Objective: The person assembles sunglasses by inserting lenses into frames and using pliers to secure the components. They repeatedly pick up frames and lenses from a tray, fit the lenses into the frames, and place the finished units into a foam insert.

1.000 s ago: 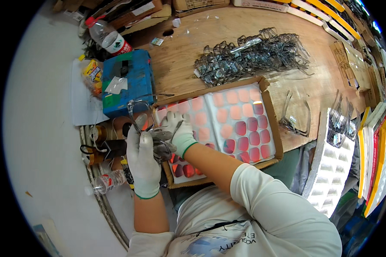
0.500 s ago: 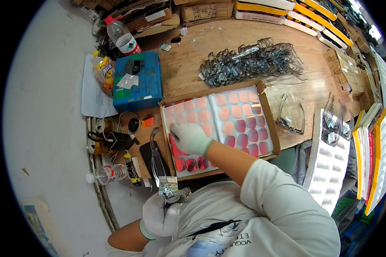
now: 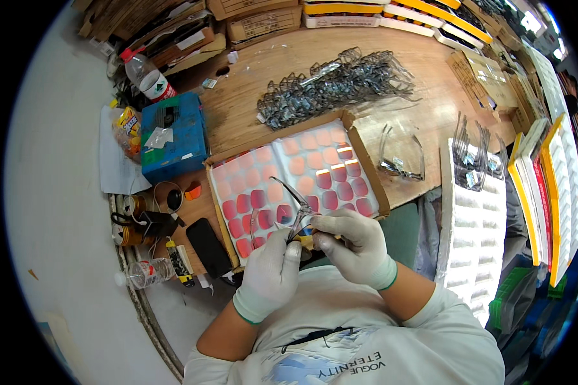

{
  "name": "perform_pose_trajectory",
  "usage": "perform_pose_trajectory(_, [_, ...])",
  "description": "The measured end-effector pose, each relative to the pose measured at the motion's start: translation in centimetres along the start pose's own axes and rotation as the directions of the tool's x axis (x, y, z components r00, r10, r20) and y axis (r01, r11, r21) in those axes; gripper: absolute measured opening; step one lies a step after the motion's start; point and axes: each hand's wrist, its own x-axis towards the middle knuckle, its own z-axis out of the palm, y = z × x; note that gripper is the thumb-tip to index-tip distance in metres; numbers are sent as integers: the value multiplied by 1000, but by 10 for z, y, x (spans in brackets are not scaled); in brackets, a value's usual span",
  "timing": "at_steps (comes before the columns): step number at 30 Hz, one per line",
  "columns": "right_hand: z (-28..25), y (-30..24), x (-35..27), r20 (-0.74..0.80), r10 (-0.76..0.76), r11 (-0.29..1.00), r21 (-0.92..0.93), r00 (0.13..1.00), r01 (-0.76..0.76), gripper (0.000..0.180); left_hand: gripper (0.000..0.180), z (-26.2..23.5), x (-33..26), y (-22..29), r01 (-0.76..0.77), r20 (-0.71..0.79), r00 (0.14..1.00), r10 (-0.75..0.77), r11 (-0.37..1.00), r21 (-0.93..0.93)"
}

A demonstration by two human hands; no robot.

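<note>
In front of my chest I hold a clear grey glasses frame (image 3: 299, 215) with its temples pointing up and away. My left hand (image 3: 268, 276), in a white glove, is closed on its near part. My right hand (image 3: 358, 247), gloved too, pinches at the front of the same frame. Whether a lens sits between these fingers is hidden. Just beyond my hands lies an open cardboard box (image 3: 370, 160) with rows of pink and red tinted lenses (image 3: 257, 197) on white sheeting.
A heap of glasses frames (image 3: 334, 90) lies at the back of the table (image 3: 237, 115). One pair of glasses (image 3: 401, 160) lies right of the box. A white tray (image 3: 472, 237) holds more frames. To the left are a blue box (image 3: 173, 138), a phone (image 3: 207, 247) and bottles (image 3: 151, 273).
My right hand has come back from the lens box to the glasses frame. My left hand has raised the frame and moved right. The whole view has shifted.
</note>
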Motion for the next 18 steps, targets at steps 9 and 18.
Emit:
perform_pose_trajectory(9, [-51, 12, 4, 477, 387, 755, 327, 789, -568, 28, 37, 6, 3, 27, 71, 192, 981, -38, 983, -170])
perform_pose_trajectory(18, [-39, 19, -17, 193, 290, 935, 152, 937, -321, 23, 23, 18, 6, 34, 6, 84, 996, -6, 1000, 1])
